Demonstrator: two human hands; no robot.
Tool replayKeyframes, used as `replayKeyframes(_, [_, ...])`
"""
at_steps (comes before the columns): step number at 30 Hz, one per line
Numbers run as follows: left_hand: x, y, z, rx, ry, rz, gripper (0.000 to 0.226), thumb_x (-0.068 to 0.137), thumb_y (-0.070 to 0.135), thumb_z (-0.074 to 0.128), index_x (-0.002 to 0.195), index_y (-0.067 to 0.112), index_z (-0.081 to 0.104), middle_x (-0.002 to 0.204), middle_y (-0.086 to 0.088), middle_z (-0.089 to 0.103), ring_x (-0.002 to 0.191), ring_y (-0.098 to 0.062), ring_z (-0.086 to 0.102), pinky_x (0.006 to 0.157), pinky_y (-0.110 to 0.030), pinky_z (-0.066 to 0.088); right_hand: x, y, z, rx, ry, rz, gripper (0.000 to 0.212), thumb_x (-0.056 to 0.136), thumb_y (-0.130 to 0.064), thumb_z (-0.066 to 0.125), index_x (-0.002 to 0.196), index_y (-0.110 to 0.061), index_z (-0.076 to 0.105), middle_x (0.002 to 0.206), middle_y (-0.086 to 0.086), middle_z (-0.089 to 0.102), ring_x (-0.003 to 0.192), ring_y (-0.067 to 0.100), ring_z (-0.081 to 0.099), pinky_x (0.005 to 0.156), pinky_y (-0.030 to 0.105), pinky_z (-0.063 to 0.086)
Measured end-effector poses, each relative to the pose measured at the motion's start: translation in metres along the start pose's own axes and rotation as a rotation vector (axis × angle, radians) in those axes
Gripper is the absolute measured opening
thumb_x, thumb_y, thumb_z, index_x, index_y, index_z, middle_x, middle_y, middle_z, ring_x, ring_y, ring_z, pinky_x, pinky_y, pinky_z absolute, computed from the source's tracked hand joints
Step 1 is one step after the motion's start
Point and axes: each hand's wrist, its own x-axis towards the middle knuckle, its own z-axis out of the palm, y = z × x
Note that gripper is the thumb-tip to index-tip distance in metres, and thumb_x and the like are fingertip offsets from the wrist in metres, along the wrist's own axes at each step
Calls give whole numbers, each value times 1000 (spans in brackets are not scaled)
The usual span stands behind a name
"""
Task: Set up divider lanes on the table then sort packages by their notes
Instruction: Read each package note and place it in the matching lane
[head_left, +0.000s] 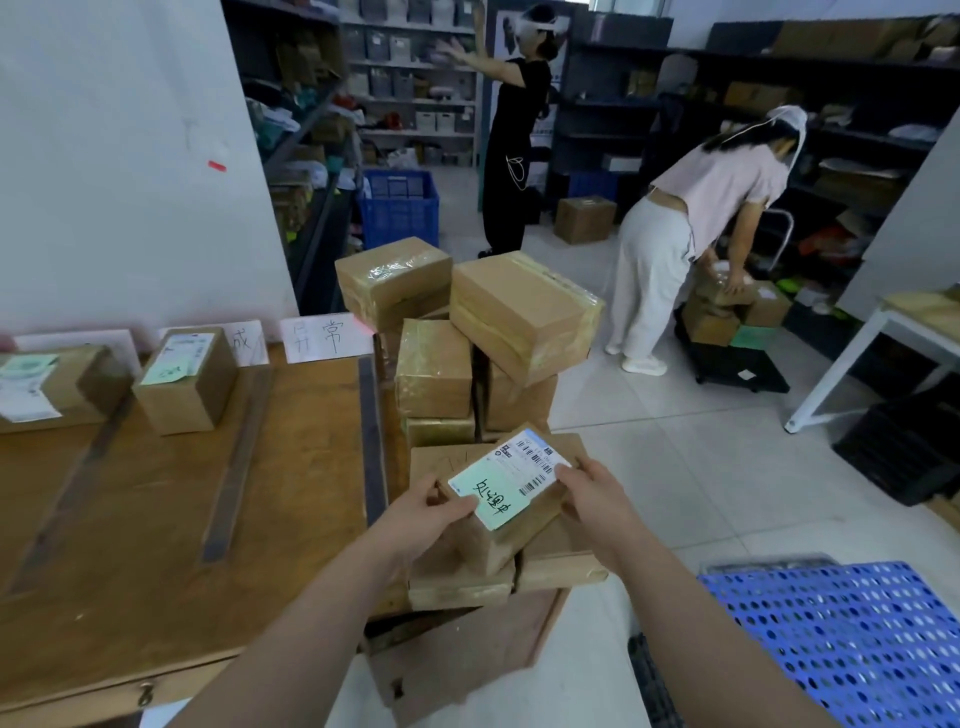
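Head view. Both hands are on one small cardboard package (496, 545), held just off the right edge of the tabletop (156, 545), over the low boxes of a stack of taped packages (519, 317). Whether it touches the boxes beneath cannot be told. The left hand (431, 512) grips the near-left corner, fingers curled around the side, thumb on top at the edge of the green note (491, 499). The right hand (592, 493) grips the far-right end, thumb pressed on the shipping label (535, 457). The green note bears handwritten characters and lies on the top face, overlapping the label. The package is tilted and turned at an angle to the tabletop edge. On the tabletop, three dark divider strips (371, 441) run front to back, forming lanes. A second package (187, 400) stands at the far end between the left and middle strips. A third package (88, 384) sits left of the left strip. Each has a green slip and a white label on top. Paper signs (324, 338) with handwriting lean against the wall behind the lanes. A blue perforated crate (841, 639) is at lower right. Farther back, one person (519, 130) reaches up beside the shelves (410, 67), and another person (691, 228) bends over boxes on a cart.
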Motion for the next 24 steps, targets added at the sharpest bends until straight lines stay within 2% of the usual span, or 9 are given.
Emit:
replayKeyframes(3, [-1,-3,0,13,23,-14,49,92,50,57,134,26,50,128,8,60,117,-15,53,98,-33,40,-15,4,6,60,-178,75,27,91,-42,61,115,-28,60,111,-7,72,109,14,63,98,44,48])
replayKeyframes(5, [-2,-5,4,-6,20,-13,48,93,49,56,135,26,49,124,9,63,117,-15,54,104,-37,41,-21,8,8,29,-259,107,32,88,-42,65,117,-31,56,109,-10,72,106,15,64,89,45,53])
replayKeyframes(7, [-4,-7,9,-26,14,10,51,94,46,56,141,31,45,121,12,65,117,-14,55,107,-41,40,-26,9,11,-13,-270,84,42,86,-36,69,123,-31,50,107,-12,72,100,12,66,78,38,55])
replayKeyframes(10, [-11,-6,14,-58,-15,58,44,97,39,54,140,36,46,112,15,70,106,-8,62,93,-31,47,-28,5,9,-32,-243,37,40,89,-22,68,124,-29,49,102,-12,74,86,7,72,65,25,55])
replayKeyframes(12, [-19,-4,12,-87,-23,103,37,98,39,53,134,38,49,109,16,71,101,-4,64,84,-25,48,-31,-3,7,-36,-253,5,38,89,-20,68,121,-30,51,99,-11,75,85,9,73,63,25,56])
replayKeyframes(15, [-31,1,-1,-103,15,200,36,96,44,54,131,47,46,111,21,68,103,0,61,89,-26,46,-39,-23,8,-58,-251,-76,53,86,-25,72,131,-32,45,103,-11,74,89,10,72,65,26,56])
replayKeyframes(19, [-48,5,-25,-153,88,309,39,95,43,56,133,42,48,111,18,69,98,-2,66,81,-22,52,-52,-51,26,-54,-291,-176,65,85,-25,73,141,-26,41,101,-8,74,90,14,72,68,29,58])
replayKeyframes(22, [-61,4,-47,-239,153,339,36,97,38,55,131,42,47,107,16,71,91,1,69,65,-14,53,-61,-67,53,-51,-315,-218,52,85,-23,74,128,-30,46,98,-9,73,86,13,72,74,36,60])
replayKeyframes(24, [-69,0,-66,-266,203,353,36,97,35,54,132,39,46,111,14,70,90,1,69,64,-13,53,-65,-76,75,-51,-354,-236,41,85,-21,73,117,-29,50,97,-11,73,86,11,72,71,34,60])
